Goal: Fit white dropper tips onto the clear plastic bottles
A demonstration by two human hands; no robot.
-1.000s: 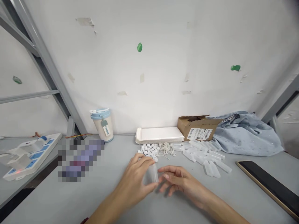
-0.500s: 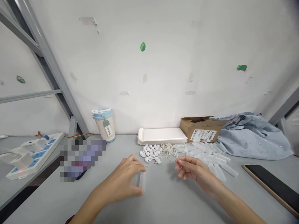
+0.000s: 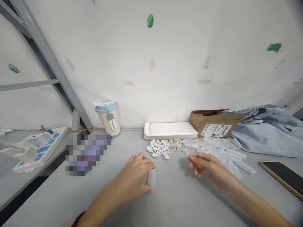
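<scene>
My left hand (image 3: 137,173) arches over a translucent plastic tube (image 3: 151,178) on the grey table, its thumb at the near end and fingers at the far end. To the right, my right hand (image 3: 204,164) hovers above the table with loosely curled fingers, and I see nothing in it. Beyond my hands lies a group of small white caps (image 3: 158,147), some with a short tail. A tangle of off-white cord (image 3: 177,145) sits beside them. Several more translucent tubes (image 3: 243,165) are piled behind and right of my right hand.
Along the wall stand a blue-lidded tumbler (image 3: 107,119), a white stack (image 3: 170,129) and an open cardboard box (image 3: 215,124). A light blue cloth (image 3: 262,138) and a phone (image 3: 284,178) lie right. On the left are a blurred-out item (image 3: 90,154) and a power strip (image 3: 44,151).
The camera view has shifted, and most things on the table appear higher and further right. My left hand stays around the tube. My right hand remains loosely curled.
</scene>
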